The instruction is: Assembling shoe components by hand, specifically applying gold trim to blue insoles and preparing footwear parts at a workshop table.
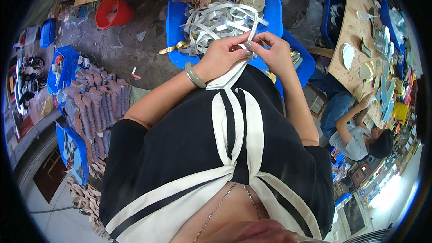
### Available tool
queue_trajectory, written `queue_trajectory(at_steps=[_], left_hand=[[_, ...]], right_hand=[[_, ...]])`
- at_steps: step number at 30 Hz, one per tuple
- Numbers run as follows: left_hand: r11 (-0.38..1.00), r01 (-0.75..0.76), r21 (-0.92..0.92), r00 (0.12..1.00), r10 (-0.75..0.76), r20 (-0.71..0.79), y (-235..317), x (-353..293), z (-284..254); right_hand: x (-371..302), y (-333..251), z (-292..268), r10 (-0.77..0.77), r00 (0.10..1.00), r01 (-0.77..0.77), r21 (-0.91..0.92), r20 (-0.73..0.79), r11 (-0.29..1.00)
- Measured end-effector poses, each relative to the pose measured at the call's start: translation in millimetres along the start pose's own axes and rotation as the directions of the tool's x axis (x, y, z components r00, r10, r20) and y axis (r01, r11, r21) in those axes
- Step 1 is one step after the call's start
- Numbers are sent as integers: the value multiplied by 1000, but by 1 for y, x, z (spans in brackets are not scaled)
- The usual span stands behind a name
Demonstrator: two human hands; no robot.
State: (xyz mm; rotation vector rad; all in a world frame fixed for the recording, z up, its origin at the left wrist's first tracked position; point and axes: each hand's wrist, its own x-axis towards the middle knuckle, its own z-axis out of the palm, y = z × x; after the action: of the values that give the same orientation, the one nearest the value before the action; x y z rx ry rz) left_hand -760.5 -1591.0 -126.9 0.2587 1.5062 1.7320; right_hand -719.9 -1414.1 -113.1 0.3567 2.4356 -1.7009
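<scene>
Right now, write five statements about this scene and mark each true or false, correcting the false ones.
1. The left hand and right hand hold a pale strip. True.
2. The bangle circles the right wrist. False: it circles the left.
3. The blue bin holds a tangle of pale strips. True.
4. The bucket left of the bin is yellow. False: it is red.
5. Another person is at the picture's right side. True.

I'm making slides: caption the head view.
Left hand and right hand hold a white strap at a blue bin.
</scene>
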Motion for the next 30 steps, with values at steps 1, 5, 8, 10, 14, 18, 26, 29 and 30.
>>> queue_trajectory(at_steps=[1,5,8,10,14,18,26,29,30], left_hand=[[999,-11,34,1000,11,-3,-1,1,-2],[997,7,-73,1000,-7,-1,-1,0,0],[993,23,-120,999,-20,27,2,-2,0],[991,39,-124,998,-33,50,3,-3,-1],[981,77,-177,995,-64,82,-5,-1,-6],[983,90,-162,993,-76,89,-5,1,-4],[978,76,-193,997,-73,23,-5,3,-2],[985,65,-157,998,-62,23,-2,5,-1],[985,67,-158,998,-64,22,-2,5,-1]], right_hand=[[1,3,2,27,999,-29,67,22,997],[1,12,1,106,992,-117,191,71,975],[3,17,1,91,989,-118,245,119,962],[4,21,2,104,985,-140,298,135,944],[5,21,2,118,985,-155,327,129,932],[5,22,0,115,984,-153,320,135,935],[6,24,1,127,982,-166,303,142,938],[6,25,0,118,980,-167,334,163,928],[6,24,0,120,979,-171,345,164,923]])
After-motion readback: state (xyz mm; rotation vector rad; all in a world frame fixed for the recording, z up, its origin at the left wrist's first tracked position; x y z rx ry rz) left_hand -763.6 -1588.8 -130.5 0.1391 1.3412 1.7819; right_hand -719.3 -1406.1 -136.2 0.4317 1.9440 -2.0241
